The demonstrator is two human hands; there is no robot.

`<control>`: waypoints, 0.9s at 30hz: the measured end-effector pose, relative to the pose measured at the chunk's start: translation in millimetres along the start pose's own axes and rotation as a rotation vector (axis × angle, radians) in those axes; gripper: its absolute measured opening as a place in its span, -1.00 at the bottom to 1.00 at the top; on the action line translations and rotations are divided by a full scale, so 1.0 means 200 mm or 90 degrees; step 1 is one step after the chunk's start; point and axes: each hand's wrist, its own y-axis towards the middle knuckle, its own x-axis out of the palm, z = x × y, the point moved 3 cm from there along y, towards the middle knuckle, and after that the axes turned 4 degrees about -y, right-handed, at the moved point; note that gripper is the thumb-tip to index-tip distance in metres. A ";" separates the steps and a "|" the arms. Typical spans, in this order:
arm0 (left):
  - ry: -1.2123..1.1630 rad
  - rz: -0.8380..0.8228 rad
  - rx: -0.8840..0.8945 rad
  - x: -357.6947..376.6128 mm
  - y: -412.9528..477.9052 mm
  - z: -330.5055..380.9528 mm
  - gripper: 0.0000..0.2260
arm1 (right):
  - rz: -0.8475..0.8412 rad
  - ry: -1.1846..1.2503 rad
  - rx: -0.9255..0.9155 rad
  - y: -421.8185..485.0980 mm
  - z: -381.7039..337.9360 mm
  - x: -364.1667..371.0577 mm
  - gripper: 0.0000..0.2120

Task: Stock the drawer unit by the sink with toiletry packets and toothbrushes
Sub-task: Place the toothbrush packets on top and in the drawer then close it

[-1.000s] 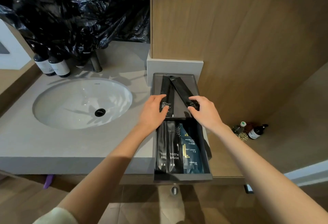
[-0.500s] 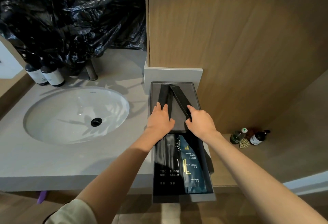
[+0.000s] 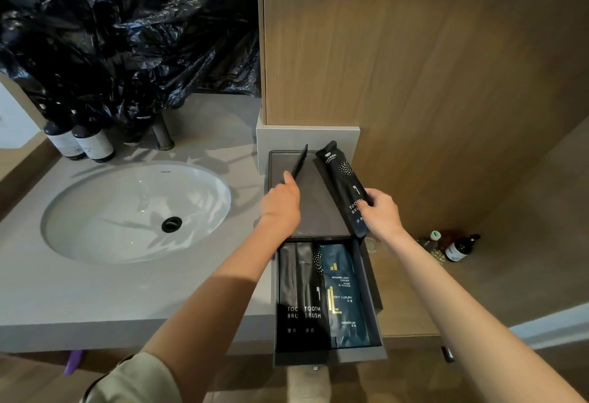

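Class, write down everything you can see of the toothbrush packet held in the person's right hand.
The toothbrush packet is a long, narrow black pouch with a white dotted burst near its top, a small brush icon and white TOOTH BRUSH lettering, partly hidden. It slants over the right edge of the grey tray, top end toward the wall. The right hand grips its lower half.

This is looking like a hotel bathroom: an oval sink (image 3: 137,211) is sitting in a grey counter (image 3: 95,300), labelled bottles (image 3: 92,146) are standing behind it, and a drawer (image 3: 328,358) beside wood panelling (image 3: 414,51) is holding sealed toothbrush packets (image 3: 302,300) and a shower cap packet (image 3: 345,297).
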 end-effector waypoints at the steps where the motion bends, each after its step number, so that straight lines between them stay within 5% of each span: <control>1: -0.027 0.004 -0.003 -0.02 0.00 -0.02 -0.30 | -0.003 0.047 0.008 -0.01 0.01 -0.02 -0.74; 6: -0.322 0.018 0.045 -0.14 -0.09 -0.12 -0.26 | -0.035 0.197 -0.004 -0.15 0.00 -0.10 -0.77; 11: -0.705 -0.017 0.022 -0.17 -0.28 -0.16 -0.55 | -0.111 0.295 0.011 -0.34 -0.01 -0.14 -0.75; 21: -0.774 0.061 0.030 -0.14 -0.66 -0.16 -0.82 | -0.305 0.258 -0.047 -0.73 -0.02 -0.10 -0.76; 27: -0.959 0.039 -0.174 -0.08 -0.78 -0.17 -0.78 | -0.331 0.225 -0.081 -0.83 0.01 -0.07 -0.73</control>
